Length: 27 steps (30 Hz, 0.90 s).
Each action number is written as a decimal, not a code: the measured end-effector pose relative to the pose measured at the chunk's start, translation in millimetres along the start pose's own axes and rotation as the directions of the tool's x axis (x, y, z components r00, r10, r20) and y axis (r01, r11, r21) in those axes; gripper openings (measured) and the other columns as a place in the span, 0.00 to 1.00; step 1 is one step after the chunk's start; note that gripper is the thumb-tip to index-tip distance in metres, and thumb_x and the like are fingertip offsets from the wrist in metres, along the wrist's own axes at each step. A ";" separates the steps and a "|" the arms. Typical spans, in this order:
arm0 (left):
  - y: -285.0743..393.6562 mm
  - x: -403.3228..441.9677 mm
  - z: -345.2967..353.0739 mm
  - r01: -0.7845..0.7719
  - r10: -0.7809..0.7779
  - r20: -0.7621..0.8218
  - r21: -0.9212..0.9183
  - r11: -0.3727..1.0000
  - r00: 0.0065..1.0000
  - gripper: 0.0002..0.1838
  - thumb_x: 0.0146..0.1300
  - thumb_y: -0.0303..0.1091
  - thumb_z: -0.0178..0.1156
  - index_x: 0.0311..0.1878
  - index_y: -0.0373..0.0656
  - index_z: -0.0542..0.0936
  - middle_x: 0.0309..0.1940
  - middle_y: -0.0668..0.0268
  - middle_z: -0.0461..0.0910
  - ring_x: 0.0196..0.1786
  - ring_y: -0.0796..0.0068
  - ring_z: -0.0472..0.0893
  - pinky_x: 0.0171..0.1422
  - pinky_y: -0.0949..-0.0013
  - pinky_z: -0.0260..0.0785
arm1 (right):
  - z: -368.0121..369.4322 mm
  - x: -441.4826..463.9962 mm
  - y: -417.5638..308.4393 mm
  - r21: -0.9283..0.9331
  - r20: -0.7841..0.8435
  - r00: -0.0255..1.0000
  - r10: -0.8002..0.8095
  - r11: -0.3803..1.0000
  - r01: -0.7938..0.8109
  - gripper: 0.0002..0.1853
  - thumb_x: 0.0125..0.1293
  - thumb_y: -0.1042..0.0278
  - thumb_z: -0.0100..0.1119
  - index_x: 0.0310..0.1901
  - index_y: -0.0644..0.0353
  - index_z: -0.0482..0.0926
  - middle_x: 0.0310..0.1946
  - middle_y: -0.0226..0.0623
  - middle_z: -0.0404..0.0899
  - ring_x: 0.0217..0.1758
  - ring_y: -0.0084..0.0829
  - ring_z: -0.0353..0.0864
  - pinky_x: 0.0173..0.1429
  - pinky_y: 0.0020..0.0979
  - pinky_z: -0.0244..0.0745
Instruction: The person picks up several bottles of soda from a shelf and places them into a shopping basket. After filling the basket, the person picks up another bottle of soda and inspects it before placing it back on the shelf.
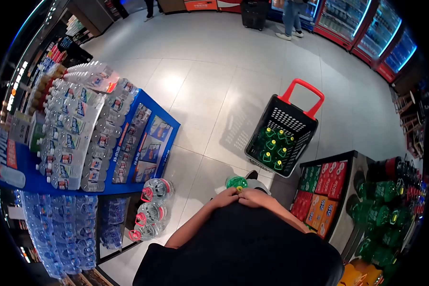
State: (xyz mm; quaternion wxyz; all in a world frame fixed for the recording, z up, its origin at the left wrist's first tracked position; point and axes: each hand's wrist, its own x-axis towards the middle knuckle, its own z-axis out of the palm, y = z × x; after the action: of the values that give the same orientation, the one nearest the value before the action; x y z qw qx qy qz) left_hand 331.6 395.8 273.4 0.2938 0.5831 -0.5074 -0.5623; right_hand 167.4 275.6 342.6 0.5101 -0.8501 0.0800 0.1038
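Seen from above in a shop aisle, a person in a dark top has both hands at the yellow cap (240,189) of a green plastic bottle (234,181) held close in front of the body, the right hand (225,197) and left hand (253,197) nearly touching, their fingers curled in and gripping it at the neck. Just ahead and to the right, a black shopping basket (262,117) with a raised red handle (306,85) stands on the pale tiled floor (200,112), holding several yellow-capped green bottles (271,145). Three large clear water jugs (151,212) stand at left, beside a blue display (169,125) of bottled water.
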 end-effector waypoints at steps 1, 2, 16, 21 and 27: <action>9.5 12.7 -5.0 0.009 -0.009 0.001 0.017 1.000 1.000 0.15 0.59 0.40 0.55 0.39 0.36 0.75 0.36 0.53 0.77 0.41 0.59 0.76 0.47 0.62 0.67 | -10.0 -1.3 8.9 0.013 -0.015 1.000 0.009 1.000 -0.009 0.14 0.63 0.62 0.48 0.36 0.65 0.78 0.36 0.49 0.76 0.43 0.49 0.75 0.47 0.44 0.69; 10.9 26.2 -8.6 0.012 -0.013 0.015 0.031 0.999 1.000 0.15 0.59 0.40 0.55 0.39 0.36 0.75 0.36 0.53 0.76 0.41 0.59 0.76 0.47 0.62 0.67 | -23.1 -2.3 13.4 0.000 -0.021 1.000 0.022 1.000 -0.022 0.14 0.64 0.62 0.48 0.36 0.65 0.78 0.36 0.49 0.76 0.43 0.49 0.75 0.48 0.44 0.69; 77.6 188.8 -3.7 -0.064 -0.094 0.412 0.355 0.933 0.906 0.13 0.60 0.37 0.52 0.40 0.35 0.72 0.42 0.48 0.74 0.48 0.47 0.74 0.51 0.56 0.67 | -66.3 -68.4 85.8 0.338 -0.466 0.818 0.336 0.923 -0.186 0.15 0.62 0.60 0.50 0.31 0.65 0.77 0.34 0.48 0.74 0.43 0.46 0.74 0.48 0.42 0.68; 85.4 230.4 5.9 -0.170 -0.066 0.530 0.384 0.907 0.845 0.12 0.58 0.34 0.53 0.41 0.35 0.73 0.42 0.48 0.75 0.48 0.46 0.75 0.50 0.55 0.68 | -72.7 -74.8 90.6 0.410 -0.581 0.703 0.410 0.894 -0.183 0.14 0.62 0.60 0.50 0.31 0.64 0.78 0.35 0.47 0.75 0.44 0.47 0.74 0.48 0.42 0.69; 108.6 270.8 -21.9 -0.235 -0.049 0.653 0.340 0.911 0.756 0.10 0.55 0.28 0.55 0.40 0.37 0.75 0.38 0.53 0.77 0.45 0.50 0.77 0.47 0.57 0.69 | -107.2 -58.6 90.8 0.448 -0.542 0.636 0.549 0.829 -0.333 0.15 0.60 0.58 0.51 0.32 0.62 0.80 0.36 0.45 0.78 0.45 0.46 0.77 0.48 0.43 0.72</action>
State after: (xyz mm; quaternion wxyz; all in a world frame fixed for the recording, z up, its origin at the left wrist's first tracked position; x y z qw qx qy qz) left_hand 284.2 107.2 280.1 0.0023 0.3733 -0.7106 -0.5965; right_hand 99.0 140.3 329.6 0.5330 -0.6946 0.4749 -0.0891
